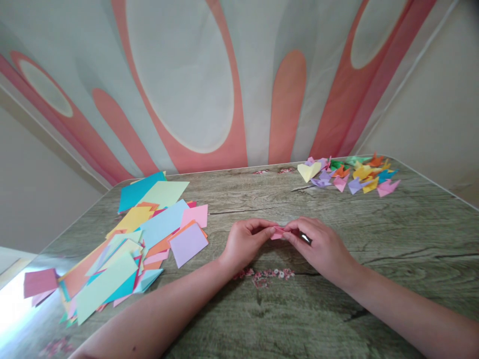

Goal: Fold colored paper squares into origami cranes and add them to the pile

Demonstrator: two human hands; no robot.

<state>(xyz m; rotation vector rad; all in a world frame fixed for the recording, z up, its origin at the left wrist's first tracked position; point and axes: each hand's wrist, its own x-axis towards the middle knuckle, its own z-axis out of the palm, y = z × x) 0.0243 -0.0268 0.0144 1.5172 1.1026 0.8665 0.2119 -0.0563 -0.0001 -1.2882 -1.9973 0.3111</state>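
We hold a small pink paper piece (277, 233) between our left hand (246, 242) and right hand (321, 243), near the middle of the surface (392, 239). Each grip is narrow, thumb and fingers pinching one end, likely because so small a piece needs steadying from both sides. From it, loose paper sheets (161, 223) spread at nine o'clock, apparently for our left hand's reach; folded paper shapes (362, 172) cluster at two o'clock, probably to leave our hands room.
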